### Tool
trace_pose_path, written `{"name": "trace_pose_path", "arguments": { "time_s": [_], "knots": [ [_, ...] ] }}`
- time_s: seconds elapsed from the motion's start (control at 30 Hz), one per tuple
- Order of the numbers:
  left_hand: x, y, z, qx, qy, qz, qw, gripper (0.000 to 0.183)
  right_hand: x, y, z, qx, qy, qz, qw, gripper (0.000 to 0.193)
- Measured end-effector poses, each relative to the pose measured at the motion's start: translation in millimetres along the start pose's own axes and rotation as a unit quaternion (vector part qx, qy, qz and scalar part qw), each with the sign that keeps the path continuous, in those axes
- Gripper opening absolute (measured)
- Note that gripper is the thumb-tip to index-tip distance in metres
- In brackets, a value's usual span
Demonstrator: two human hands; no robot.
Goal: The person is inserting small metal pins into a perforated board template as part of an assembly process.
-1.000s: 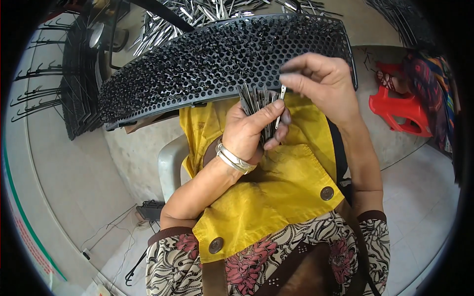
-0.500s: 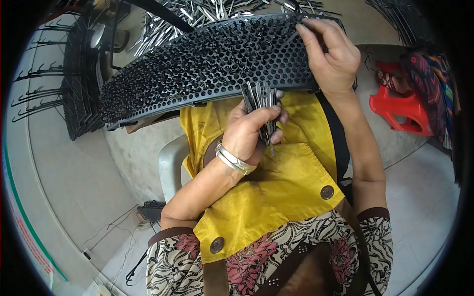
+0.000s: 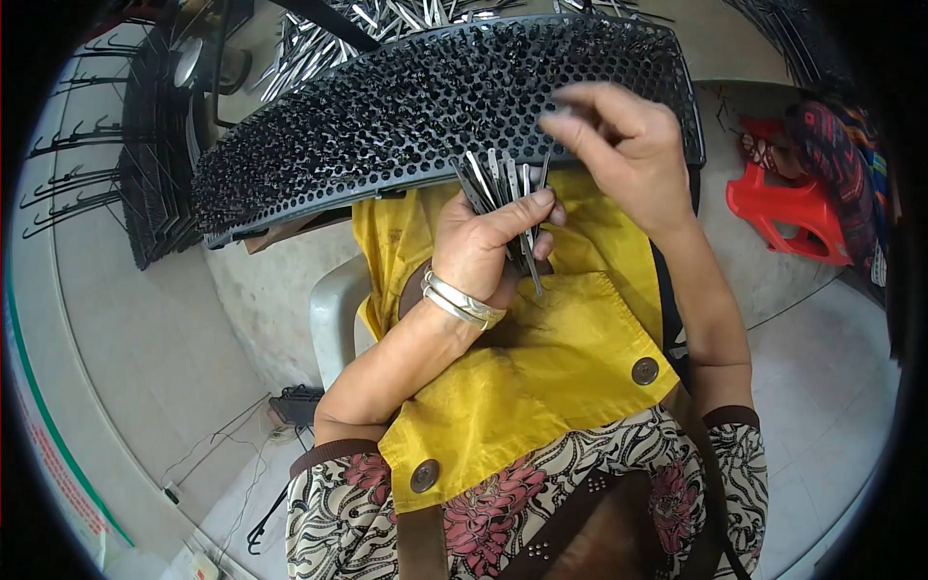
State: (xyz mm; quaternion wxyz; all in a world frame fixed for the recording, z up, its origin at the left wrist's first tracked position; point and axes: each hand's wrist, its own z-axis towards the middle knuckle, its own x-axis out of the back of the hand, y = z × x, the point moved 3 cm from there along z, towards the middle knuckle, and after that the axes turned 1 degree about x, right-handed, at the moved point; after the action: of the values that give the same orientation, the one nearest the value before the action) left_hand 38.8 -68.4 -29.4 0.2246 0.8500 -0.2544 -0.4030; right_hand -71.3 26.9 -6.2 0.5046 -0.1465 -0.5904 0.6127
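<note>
A bundle of thin, flat metal strips (image 3: 503, 184) is gripped in my left hand (image 3: 478, 237), its ends fanned out above the thumb. One strip stands apart at the bundle's right side. Just beyond lies a long black tray (image 3: 372, 184) full of round holes, with many dark pieces standing in them. My right hand (image 3: 633, 145) hovers over the tray's near right part, thumb and forefinger parted. Its fingertips are slightly blurred, and no strip shows between them.
Loose metal strips (image 3: 387, 21) lie heaped behind the tray. Racks of black hooked rods (image 3: 159, 164) stand at the left. On the right is a red plastic stool (image 3: 788, 217) beside patterned cloth (image 3: 836, 164). A yellow apron (image 3: 522, 358) covers my lap.
My right hand has come back from the tray's far right, moving left and nearer to my left hand, and no strip shows in it now. The left hand has barely shifted.
</note>
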Motion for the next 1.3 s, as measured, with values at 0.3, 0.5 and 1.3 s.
{"name": "trace_pose_path", "arguments": {
  "time_s": [0.3,0.5,1.3],
  "knots": [
    [1.3,-3.0,-0.6,0.021,-0.033,-0.022,0.999,0.013,18.0,5.9,-1.0,-0.092,0.158,0.109,0.977,0.014],
    [-2.9,-5.5,-2.1,0.018,-0.034,-0.012,0.999,0.023,20.2,15.7,14.7,0.059,0.235,-0.058,0.968,0.012],
    [-6.8,-5.0,-3.6,0.046,-0.059,0.036,0.997,0.01,1.8,0.8,-15.2,-0.055,-0.091,0.14,0.984,0.013]
  ]
}}
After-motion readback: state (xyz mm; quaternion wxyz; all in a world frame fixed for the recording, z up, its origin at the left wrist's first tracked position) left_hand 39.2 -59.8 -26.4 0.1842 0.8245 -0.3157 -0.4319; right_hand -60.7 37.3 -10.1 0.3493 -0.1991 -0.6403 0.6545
